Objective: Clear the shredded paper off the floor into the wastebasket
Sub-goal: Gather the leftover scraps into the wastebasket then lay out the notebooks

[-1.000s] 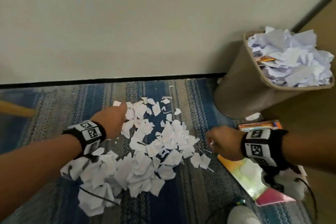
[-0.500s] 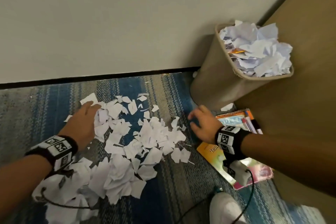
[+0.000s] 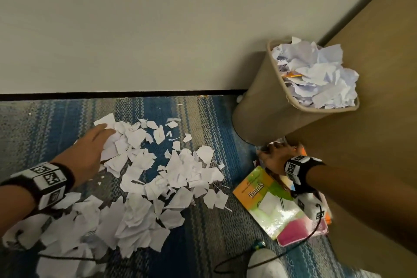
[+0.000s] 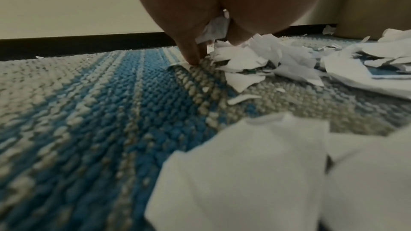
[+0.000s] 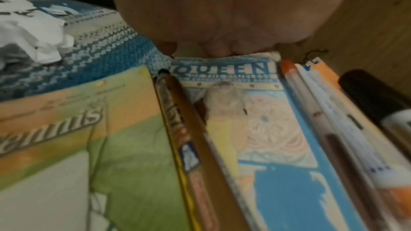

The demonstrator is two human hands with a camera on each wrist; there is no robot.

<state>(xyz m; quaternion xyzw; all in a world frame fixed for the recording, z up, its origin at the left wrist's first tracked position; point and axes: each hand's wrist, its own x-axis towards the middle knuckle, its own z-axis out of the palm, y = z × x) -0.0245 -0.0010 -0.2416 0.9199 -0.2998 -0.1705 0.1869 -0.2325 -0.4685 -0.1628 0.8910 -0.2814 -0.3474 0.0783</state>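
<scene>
Torn white paper (image 3: 158, 176) lies in a wide pile on the blue and grey striped carpet. My left hand (image 3: 102, 132) lies flat on the pile's far left edge. In the left wrist view its straight fingers (image 4: 192, 57) press onto the carpet beside the paper scraps (image 4: 242, 59). The tan wastebasket (image 3: 257, 117) stands in the corner at right, heaped with crumpled paper (image 3: 316, 74). My right hand (image 3: 274, 146) is at the basket's foot. Its bent fingertips (image 5: 218, 51) touch the top edge of a blue notebook (image 5: 224, 69); a grip is not visible.
A green and orange "Tennis" notebook (image 3: 266, 198), a pink one and several pens (image 5: 184, 120) lie right of the pile. A brown panel (image 3: 372, 142) rises right behind them. The pale wall and black skirting (image 3: 112, 95) bound the carpet. Black cables (image 3: 293, 248) trail from both wrists.
My left hand went from a fist to flat fingers on the pile's far left edge. My right hand left the pile and moved right to the notebooks below the wastebasket.
</scene>
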